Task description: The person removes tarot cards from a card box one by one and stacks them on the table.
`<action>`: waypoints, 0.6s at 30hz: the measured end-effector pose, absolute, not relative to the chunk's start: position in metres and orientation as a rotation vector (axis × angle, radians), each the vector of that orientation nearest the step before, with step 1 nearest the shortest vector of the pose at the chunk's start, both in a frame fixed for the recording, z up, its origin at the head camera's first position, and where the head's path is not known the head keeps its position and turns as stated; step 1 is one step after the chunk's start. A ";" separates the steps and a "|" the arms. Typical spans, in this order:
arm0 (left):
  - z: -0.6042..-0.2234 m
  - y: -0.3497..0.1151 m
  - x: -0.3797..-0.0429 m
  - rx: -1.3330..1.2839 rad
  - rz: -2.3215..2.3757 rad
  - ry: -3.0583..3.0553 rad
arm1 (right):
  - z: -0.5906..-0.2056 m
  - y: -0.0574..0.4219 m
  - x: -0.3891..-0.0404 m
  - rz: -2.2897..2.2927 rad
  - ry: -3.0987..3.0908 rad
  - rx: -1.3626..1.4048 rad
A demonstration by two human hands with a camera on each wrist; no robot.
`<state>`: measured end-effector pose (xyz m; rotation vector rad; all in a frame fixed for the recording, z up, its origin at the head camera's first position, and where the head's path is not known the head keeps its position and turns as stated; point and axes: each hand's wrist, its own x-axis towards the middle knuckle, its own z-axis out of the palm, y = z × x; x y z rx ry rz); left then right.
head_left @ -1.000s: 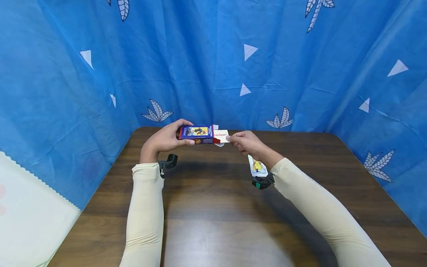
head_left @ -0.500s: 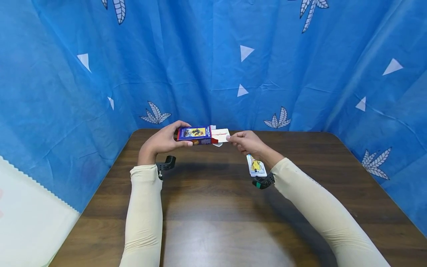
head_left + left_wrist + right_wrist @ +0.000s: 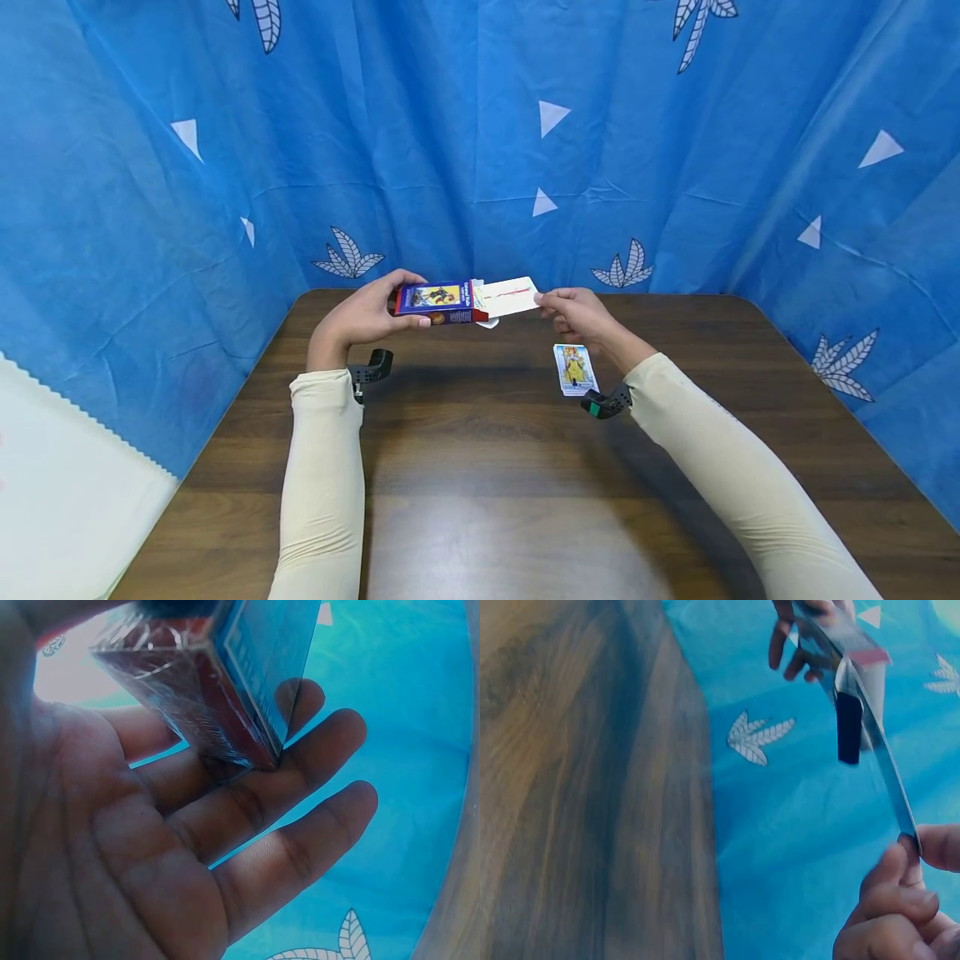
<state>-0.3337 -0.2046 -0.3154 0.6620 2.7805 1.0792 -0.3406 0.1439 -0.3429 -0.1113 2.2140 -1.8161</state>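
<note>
My left hand [image 3: 360,315] holds a blue and red tarot card box [image 3: 437,297] above the table, thumb along the near side and fingers at the far side. In the left wrist view the glossy box [image 3: 187,690] lies across spread fingers. The box's right end is open, with white flaps [image 3: 489,322] sticking out. My right hand [image 3: 583,317] pinches the outer end of a white card with a red marking [image 3: 512,296], whose other end is at the box opening. Edge-on, the thin card [image 3: 889,769] shows between thumb and fingertip in the right wrist view.
A stack of tarot cards [image 3: 575,371], its top one showing a yellow figure, lies on the dark wooden table [image 3: 465,442] below my right hand. Behind the table hangs a blue patterned curtain [image 3: 450,125]. White cloth [image 3: 67,500] is at the left.
My right hand has moved right, drawing the white card farther out of the box. More of the card and of the stack below now shows. The left hand keeps holding the box.
</note>
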 end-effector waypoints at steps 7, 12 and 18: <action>-0.315 -0.206 -0.332 0.682 1.102 2.771 | -0.346 0.160 -0.349 -1.908 2.206 -0.063; -0.315 -0.206 -0.331 0.659 1.090 2.789 | -0.350 0.172 -0.358 -1.885 2.305 0.034; -0.314 -0.207 -0.331 0.654 1.078 2.786 | -0.362 0.195 -0.370 -1.634 2.534 0.116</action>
